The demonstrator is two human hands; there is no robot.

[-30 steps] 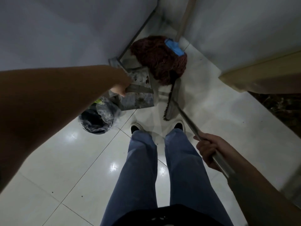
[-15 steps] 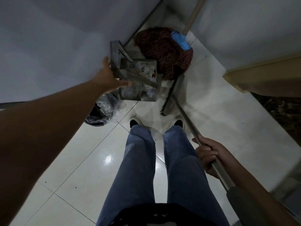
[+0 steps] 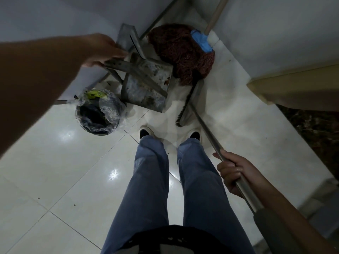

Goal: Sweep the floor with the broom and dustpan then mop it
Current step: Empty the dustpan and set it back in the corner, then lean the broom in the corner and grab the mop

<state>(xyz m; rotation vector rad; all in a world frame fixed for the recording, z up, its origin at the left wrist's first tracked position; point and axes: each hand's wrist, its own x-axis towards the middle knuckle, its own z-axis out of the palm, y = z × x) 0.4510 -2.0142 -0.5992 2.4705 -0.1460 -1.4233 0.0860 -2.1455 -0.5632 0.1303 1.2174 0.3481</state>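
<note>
My left hand [image 3: 101, 50] grips the handle of a grey metal dustpan [image 3: 146, 85], which stands tilted in the corner with dirt and scraps in its pan. My right hand [image 3: 233, 171] is wrapped round the metal pole of the broom [image 3: 205, 123]. The broom's dark bristle head [image 3: 189, 105] rests on the white floor tiles just right of the dustpan. A reddish-brown string mop [image 3: 181, 54] with a blue clamp and a wooden pole leans in the corner behind the dustpan.
A small black bin [image 3: 97, 114] lined with a clear plastic bag stands left of the dustpan, near my left foot. Grey walls close the corner ahead. A beige ledge [image 3: 293, 87] juts out at right. Specks of dirt dot the tiles at lower left.
My left hand went from reaching at the dustpan's upright handle to gripping it, and the dustpan has tipped toward me. The broom stays in my right hand.
</note>
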